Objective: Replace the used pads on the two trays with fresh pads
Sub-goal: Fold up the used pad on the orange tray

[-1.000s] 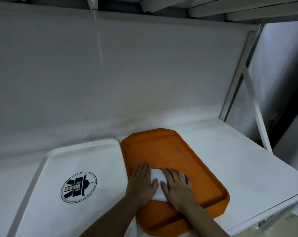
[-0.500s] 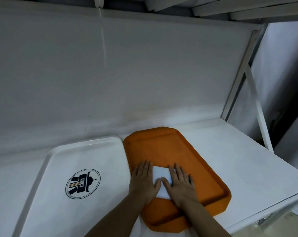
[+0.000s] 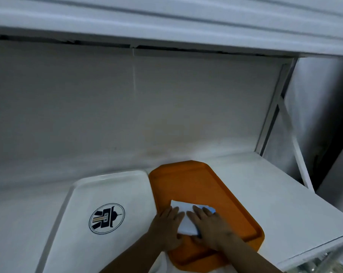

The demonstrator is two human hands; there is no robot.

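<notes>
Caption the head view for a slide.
Both hands, left and right, press a folded white pad flat on the orange tray.

The rectangular orange plastic tray looks smooth and faintly matt; the white plastic tray with a round logo is glossy; the folded white pad seems papery; the white desk is smooth.

Two bare forearms, left hand, right hand

place: canteen-like service area | cues: white shelving — serving trays
</notes>
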